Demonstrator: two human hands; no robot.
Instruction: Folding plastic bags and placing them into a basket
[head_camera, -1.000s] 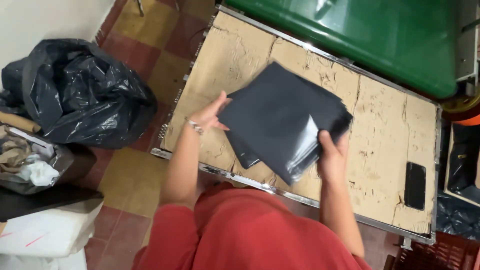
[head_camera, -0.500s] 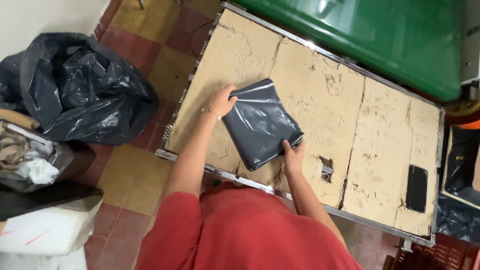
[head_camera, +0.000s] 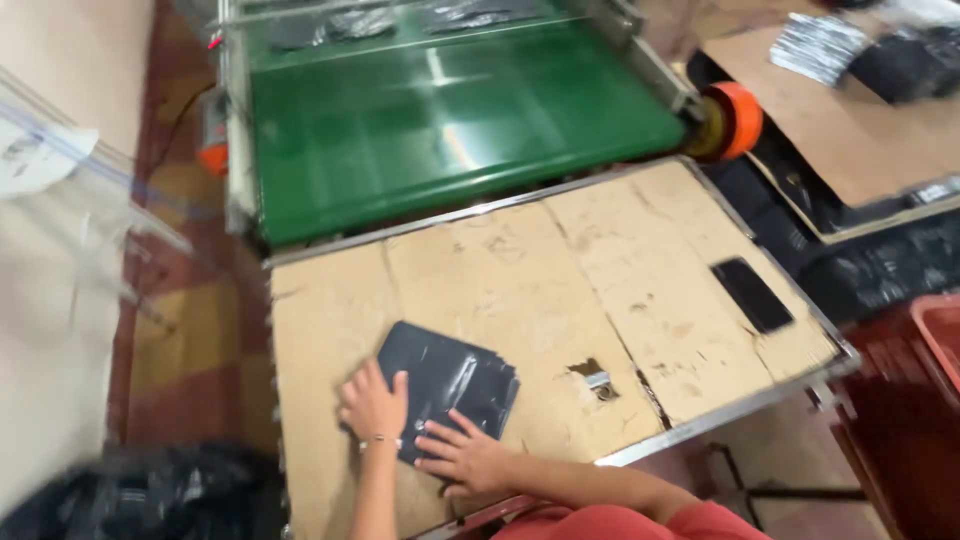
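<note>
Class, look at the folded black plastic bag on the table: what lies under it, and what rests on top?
Under the black bag lies the cardboard-covered table; the patch beneath is hidden. On top press the left hand and right hand.

Even, soft light falls from above, bright enough that my hands cast only faint shadows. Beyond my fingers, pale glare streaks run across the green conveyor belt (head_camera: 450, 120). The black plastic bag (head_camera: 445, 385) under my left hand (head_camera: 373, 405) and right hand (head_camera: 462, 457) shows dull highlights on its creases. The whole view is smeared by motion. It is worst far to the left of my fingers, where the wall (head_camera: 60, 330) is blurred.
</note>
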